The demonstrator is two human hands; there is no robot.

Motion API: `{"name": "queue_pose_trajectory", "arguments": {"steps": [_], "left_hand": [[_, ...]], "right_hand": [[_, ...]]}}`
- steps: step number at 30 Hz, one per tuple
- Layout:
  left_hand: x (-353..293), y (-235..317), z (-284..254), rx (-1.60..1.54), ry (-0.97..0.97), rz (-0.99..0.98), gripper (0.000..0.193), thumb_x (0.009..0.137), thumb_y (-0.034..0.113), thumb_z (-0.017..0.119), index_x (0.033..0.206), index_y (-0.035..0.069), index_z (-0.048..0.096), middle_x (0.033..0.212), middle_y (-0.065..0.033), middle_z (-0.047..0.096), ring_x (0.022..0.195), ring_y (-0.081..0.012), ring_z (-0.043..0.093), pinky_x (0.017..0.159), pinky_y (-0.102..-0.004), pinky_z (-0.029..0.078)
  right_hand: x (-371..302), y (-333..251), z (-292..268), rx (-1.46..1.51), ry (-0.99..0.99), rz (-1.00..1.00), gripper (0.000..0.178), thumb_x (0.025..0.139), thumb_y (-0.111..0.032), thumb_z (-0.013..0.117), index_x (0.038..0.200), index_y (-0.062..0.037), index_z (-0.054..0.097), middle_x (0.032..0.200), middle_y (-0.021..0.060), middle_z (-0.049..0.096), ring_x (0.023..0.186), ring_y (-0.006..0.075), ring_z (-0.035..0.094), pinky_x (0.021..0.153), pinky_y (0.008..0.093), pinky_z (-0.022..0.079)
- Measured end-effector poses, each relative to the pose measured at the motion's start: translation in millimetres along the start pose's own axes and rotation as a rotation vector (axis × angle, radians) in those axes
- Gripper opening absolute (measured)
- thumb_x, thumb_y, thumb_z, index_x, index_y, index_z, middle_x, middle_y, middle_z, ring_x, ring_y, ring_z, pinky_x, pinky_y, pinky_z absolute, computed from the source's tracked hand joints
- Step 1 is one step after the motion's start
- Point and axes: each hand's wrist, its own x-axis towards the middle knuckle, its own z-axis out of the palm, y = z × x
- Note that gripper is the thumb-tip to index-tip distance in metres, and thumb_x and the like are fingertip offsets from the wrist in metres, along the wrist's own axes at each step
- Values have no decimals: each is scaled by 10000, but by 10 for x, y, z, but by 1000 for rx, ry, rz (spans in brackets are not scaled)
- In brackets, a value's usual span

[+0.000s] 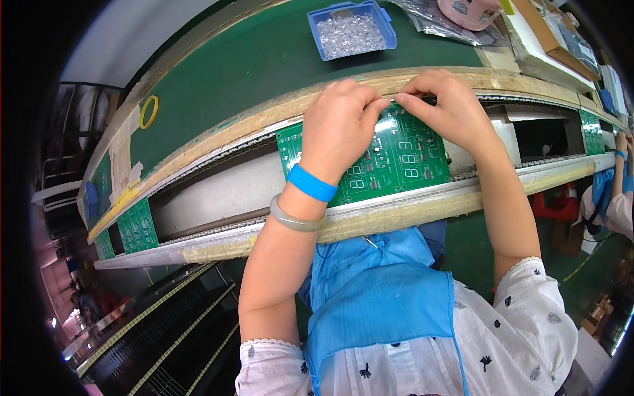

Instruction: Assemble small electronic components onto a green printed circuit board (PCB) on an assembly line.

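Observation:
A green circuit board [388, 173] with white digit outlines and small dark parts lies across the two rails of a conveyor track in front of me. My left hand [338, 125] is over its left half, thumb and fingers pinched together at the board's far edge. Close beside it, my right hand [450, 111] pinches at the same edge from the right. The fingertips of both hands almost meet there. Whatever sits between them is too small or too hidden to name. A blue band and a pale bangle circle my left wrist.
Beyond the track, a blue bin [351, 32] of small clear parts stands on the green worktop [244, 63]. A yellow tape roll [149, 112] lies at the left. More boards [137, 226] rest along the track at left and right. Another person's hand [622, 142] shows at far right.

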Motion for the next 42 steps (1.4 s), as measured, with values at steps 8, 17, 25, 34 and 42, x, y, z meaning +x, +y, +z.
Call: {"name": "queue_pose_trajectory", "arguments": {"steps": [8,17,25,34,42], "left_hand": [[16,53,70,102,-49,39,146,831,216,725,791,75,718,799,-94,634,820,-320,619,702,-450,502],[21,93,79,176,-74,121,111,839,156,727,832,45,717,806,-111,634,792,-315,616,696,-419,494],[5,113,90,258,-36,170,123,820,183,737,774,80,689,787,-75,609,777,-292,613,662,-418,509],[10,145,97,326,-30,210,139,805,181,748,758,75,671,776,-81,595,772,-291,612,655,-415,512],[8,134,122,322,-28,200,139,806,179,748,761,75,668,780,-83,597,777,-291,613,657,-414,515]], "right_hand": [[-16,40,-63,76,-19,75,262,858,-261,699,869,0,721,800,131,672,798,291,625,715,384,494],[-17,103,-56,59,58,-12,271,837,-271,677,834,-4,723,783,171,690,769,355,663,676,426,518],[-20,141,-55,60,64,-35,250,824,-247,662,838,-5,722,772,174,691,745,355,667,659,423,520],[-32,134,-79,62,-20,50,242,861,-249,704,861,-7,711,818,137,685,816,312,633,730,397,496],[-29,184,-58,82,34,-8,253,833,-254,660,877,-14,729,771,170,687,736,341,669,659,416,520]]}}
